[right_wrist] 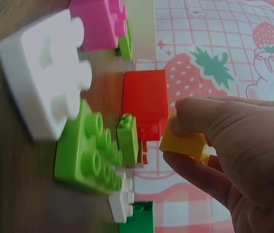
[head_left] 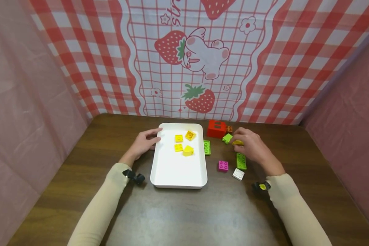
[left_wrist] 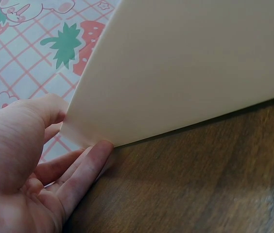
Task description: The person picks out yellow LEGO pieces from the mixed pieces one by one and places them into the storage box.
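My left hand (head_left: 143, 143) holds the left side of a white tray (head_left: 179, 174), its fingertips at the rim. In the left wrist view, the fingers sit around the tray's corner, one fingertip at its lower edge. My right hand (head_left: 249, 141) pinches a yellow toy brick (right_wrist: 183, 141) between thumb and fingers, above the table right of the tray. Close by that hand are a small lime brick (head_left: 227, 138), a larger lime brick (head_left: 241, 161) and a red block (head_left: 216, 129). Inside the tray lie several yellow bricks (head_left: 188, 151).
A magenta brick (head_left: 223, 166) and a white brick (head_left: 238, 174) lie right of the tray. A flat green brick (head_left: 207, 148) sits against the tray's right side. The right wrist view also shows a dark green brick (right_wrist: 141, 218) and another white brick (right_wrist: 121, 200). A checked cloth (head_left: 104, 68) hangs behind the table.
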A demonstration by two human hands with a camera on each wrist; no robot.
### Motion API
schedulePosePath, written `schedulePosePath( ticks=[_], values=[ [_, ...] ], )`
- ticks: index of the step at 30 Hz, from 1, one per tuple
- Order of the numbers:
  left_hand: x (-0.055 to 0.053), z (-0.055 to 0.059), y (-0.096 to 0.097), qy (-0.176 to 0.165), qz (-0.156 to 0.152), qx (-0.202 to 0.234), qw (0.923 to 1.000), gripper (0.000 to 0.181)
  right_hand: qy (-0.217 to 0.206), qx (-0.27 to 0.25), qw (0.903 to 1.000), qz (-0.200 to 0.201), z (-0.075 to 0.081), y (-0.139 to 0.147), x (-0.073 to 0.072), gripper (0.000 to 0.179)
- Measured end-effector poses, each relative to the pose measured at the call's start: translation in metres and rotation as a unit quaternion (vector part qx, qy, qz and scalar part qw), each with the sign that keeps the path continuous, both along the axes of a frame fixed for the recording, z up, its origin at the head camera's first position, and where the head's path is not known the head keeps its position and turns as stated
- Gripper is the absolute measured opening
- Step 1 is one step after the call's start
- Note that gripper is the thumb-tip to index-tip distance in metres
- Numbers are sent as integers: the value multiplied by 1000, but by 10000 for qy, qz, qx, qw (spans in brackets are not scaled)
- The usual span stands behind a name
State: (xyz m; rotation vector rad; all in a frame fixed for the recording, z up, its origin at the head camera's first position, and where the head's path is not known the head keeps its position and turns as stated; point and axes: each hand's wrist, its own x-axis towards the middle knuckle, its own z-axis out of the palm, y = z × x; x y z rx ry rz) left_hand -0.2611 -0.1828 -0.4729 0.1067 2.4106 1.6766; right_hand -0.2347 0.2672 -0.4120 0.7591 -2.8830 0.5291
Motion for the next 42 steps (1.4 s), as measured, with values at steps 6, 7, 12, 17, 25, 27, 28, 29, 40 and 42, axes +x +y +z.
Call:
schedulePosePath(
  ticks=[6,7,12,17,25,27,28,29,40,42],
  values=[
    [0,1,0,-21,36,-16,10000,56,54,-106,9999,82,2,-13,-2,20],
    [0,1,0,-26,42,-16,10000,56,78,-118,9999,97,2,-15,-2,20],
    [0,1,1,-56,66,-33,10000,56,146,-105,9998,121,3,-27,-5,20],
    [0,1,0,-15,55,-61,10000,56,189,-169,9995,202,5,-39,-9,20],
    [1,1,0,-11,41,-51,10000,56,207,-255,9987,380,8,-55,-13,21],
    [1,1,1,-19,47,-62,10000,56,148,-264,9989,370,8,-58,-13,20],
    [1,2,1,-21,49,-68,10000,56,108,-263,9990,357,8,-60,-13,20],
    [1,2,1,-22,51,-68,10000,56,71,-255,9991,340,8,-62,-14,20],
    [0,0,0,-4,22,-54,10000,56,-148,-160,9993,292,16,-85,-16,20],
    [0,0,0,1,2,-43,10000,56,-176,-137,9993,289,18,-90,-18,20]
  ],
)
